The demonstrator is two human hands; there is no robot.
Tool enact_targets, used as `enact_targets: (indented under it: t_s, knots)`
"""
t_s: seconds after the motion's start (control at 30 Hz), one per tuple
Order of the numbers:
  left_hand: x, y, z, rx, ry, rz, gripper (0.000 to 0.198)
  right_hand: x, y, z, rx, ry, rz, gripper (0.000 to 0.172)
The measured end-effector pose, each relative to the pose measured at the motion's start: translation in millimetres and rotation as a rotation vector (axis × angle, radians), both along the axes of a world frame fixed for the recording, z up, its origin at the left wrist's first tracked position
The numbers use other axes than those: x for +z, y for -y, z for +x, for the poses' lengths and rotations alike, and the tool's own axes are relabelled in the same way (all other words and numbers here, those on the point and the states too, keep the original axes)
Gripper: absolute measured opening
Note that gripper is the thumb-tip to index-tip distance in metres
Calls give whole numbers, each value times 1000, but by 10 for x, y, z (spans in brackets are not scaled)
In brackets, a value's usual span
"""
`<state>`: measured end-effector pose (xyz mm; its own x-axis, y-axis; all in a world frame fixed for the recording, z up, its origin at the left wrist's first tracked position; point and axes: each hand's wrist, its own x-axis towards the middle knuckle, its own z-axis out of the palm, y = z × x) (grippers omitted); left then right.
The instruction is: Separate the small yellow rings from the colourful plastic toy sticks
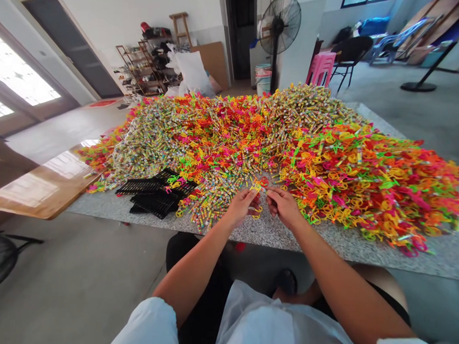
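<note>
My left hand [242,207] is closed on a small yellow plastic piece [256,187] near the front edge of the speckled table [221,240]. Just to its right, my right hand [283,205] has its fingers pinched together by a small red-and-white item, too small to make out. The fingertips of both hands nearly meet. Left of my hands lie many small patterned tubes [208,206]. A big heap of orange, yellow, pink and green plastic pieces [361,180] spreads to the right.
Black slotted trays [154,201] are stacked at the left of the table, beside a wooden board [30,190]. More tubes [150,125] and colored pieces are piled along the back. Behind stand a fan [279,24], pink stools [322,67] and a shelf [143,66].
</note>
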<state>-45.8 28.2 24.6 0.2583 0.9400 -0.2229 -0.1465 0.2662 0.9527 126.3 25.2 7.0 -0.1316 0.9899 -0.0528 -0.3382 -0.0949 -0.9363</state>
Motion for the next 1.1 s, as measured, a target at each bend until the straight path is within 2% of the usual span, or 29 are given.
enact_targets:
  t_s: [0.2,0.37,0.47,0.53,0.6,0.63,0.73,0.8,0.83,0.9,0.97,1.03,1.1]
  knots:
    - [-104,-10,-2,34,-77,68,39,-8,14,-54,-12,24,-94,32]
    - [-282,80,19,43,-71,44,39,-92,36,-23,101,116,-168,28]
    - [-362,88,2,-42,-75,-37,40,-161,37,14,120,239,-175,30]
    - [-348,-40,-83,-113,-157,-41,40,-118,-32,115,98,353,-135,31]
    - [-257,-301,-271,-73,-350,69,37,50,-184,314,-12,415,-80,30]
    - [-184,-470,-408,9,-481,164,33,178,-283,443,-111,399,-47,28]
    - [84,-1004,-929,251,-995,386,26,603,-566,820,-425,114,85,28]
    - [232,-1284,-1281,298,-1329,462,35,764,-643,926,-517,2,157,34]
    - [279,-1385,-1434,280,-1452,494,44,768,-634,907,-500,16,155,37]
    - [313,-1512,-1671,238,-1530,517,54,607,-542,730,-348,151,73,38]
    - [283,-1573,-1808,167,-1582,547,53,279,-421,431,-93,321,-37,36]
    - [226,-1614,-1859,117,-1639,584,47,-80,-354,103,22,473,-46,30]
    - [171,-1656,-1853,132,-1635,618,37,-339,-385,-192,84,652,39,26]
